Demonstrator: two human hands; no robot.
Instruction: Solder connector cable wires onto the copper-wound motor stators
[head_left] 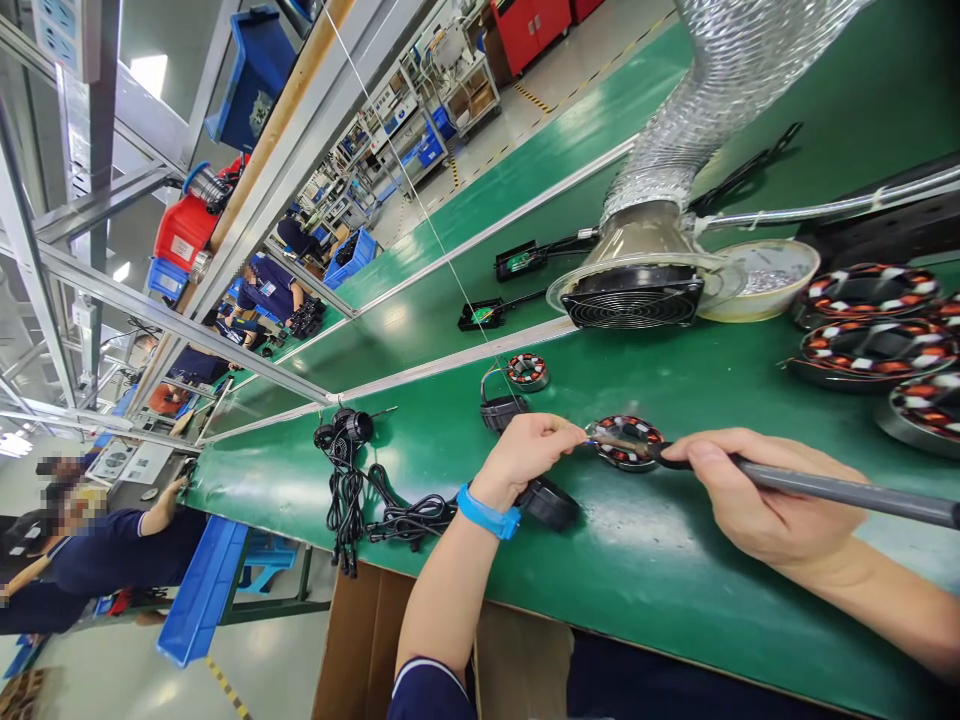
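Note:
My right hand (772, 500) is wrapped around the grey handle of a soldering iron (847, 487), whose tip reaches over a motor stator (626, 460) with copper windings. The stator lies flat on the green bench. At its left edge my left hand (529, 450), with a blue wristband, pinches a thin wire. A fine line (420, 200) runs down from overhead to about this hand. Beside and partly behind the left hand lie a black round housing (551, 503) and another black housing (501, 412). A smaller stator (527, 372) with coloured leads sits just beyond.
Several stators (874, 350) stand at the right. A fume fan (634, 297) on a silver duct (675, 130) and a round bowl (772, 275) are at the back. Black cables (345, 500) lie left. A co-worker (127, 550) is at the far left.

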